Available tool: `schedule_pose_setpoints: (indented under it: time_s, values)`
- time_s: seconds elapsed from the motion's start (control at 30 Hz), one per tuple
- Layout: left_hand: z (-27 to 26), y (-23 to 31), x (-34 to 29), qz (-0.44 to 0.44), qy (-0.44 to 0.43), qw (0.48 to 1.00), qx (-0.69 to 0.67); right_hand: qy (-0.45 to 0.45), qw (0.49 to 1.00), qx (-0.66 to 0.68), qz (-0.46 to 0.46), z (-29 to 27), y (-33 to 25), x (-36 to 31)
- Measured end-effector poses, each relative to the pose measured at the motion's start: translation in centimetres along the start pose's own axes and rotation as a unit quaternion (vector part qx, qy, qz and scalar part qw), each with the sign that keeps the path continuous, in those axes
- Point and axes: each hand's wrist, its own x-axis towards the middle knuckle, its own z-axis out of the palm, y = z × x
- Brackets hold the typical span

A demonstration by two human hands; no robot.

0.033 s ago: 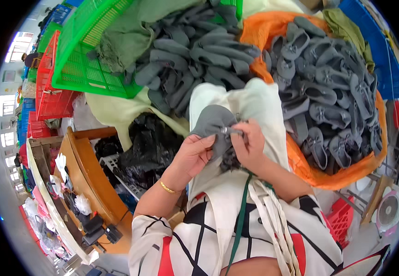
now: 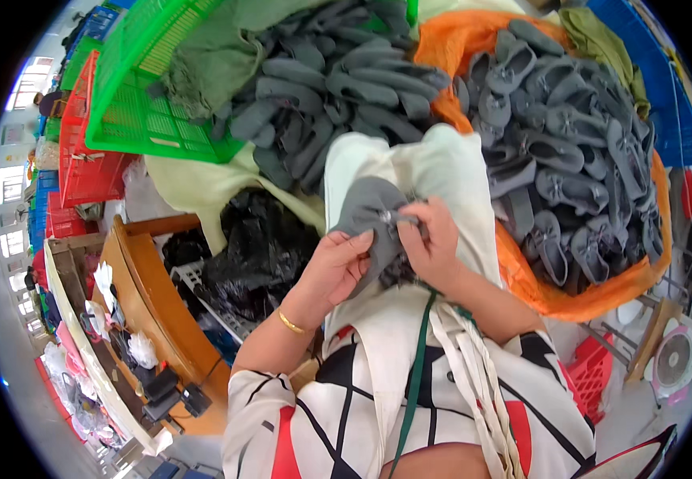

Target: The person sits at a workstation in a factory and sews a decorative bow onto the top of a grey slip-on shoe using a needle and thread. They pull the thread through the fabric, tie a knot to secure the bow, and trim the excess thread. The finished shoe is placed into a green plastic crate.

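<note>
A dark grey fabric shoe [image 2: 371, 201] with a small bow [image 2: 388, 216] across its upper is held above my lap, its rounded end pointing away from me. My left hand [image 2: 344, 262] pinches its left side between thumb and fingers. At the bow, my right hand [image 2: 430, 242] has thumb and fingertips closed on the bow's right end. Some dark crumpled material [image 2: 398, 273] shows below the shoe, partly hidden by my hands. A light cloth [image 2: 410, 164] covers my lap.
Ahead, a green crate [image 2: 162, 132] lies tipped beside a heap of grey shoes [image 2: 306, 96]. To the right, an orange sack [image 2: 549, 299] is full of bow-fronted shoes [image 2: 569, 195]. A black plastic bag [image 2: 258, 239] and wooden table [image 2: 150, 311] are left; a fan [image 2: 675, 359] stands right.
My right fingertips have shifted slightly on the bow, which now lies flatter against the shoe. The shoe has turned a little in my left hand. The view has moved slightly.
</note>
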Motion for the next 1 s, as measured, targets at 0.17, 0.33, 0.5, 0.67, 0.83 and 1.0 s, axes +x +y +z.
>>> schedule_pose_setpoints:
  time_s: [0.17, 0.33, 0.5, 0.67, 0.83, 1.0]
  values:
    - [0.8, -3.8, -0.6, 0.063, 0.021, 0.997, 0.042, 0.003, 0.942, 0.182, 0.283, -0.2, 1.5, -1.2]
    - [1.3, -5.4, 0.1, 0.121, 0.048, 0.991, 0.028, -0.135, 0.972, 0.061, 0.182, -0.1, -0.5, -3.5]
    - [1.1, -5.2, 1.7, 0.129, 0.087, 0.988, -0.024, -0.189, 0.964, 0.056, 0.178, -1.6, -0.1, -3.9]
    - [0.9, -5.9, 2.4, 0.143, 0.110, 0.983, -0.013, -0.123, 0.923, 0.183, 0.316, -2.4, -0.3, -2.6]
    - [1.0, -6.2, 2.7, 0.137, 0.145, 0.979, -0.034, -0.209, 0.901, 0.116, 0.361, -2.8, 0.0, -0.7]
    - [1.4, -6.1, 2.6, 0.135, 0.156, 0.977, -0.051, -0.224, 0.931, 0.033, 0.288, -2.2, 0.6, -0.4]
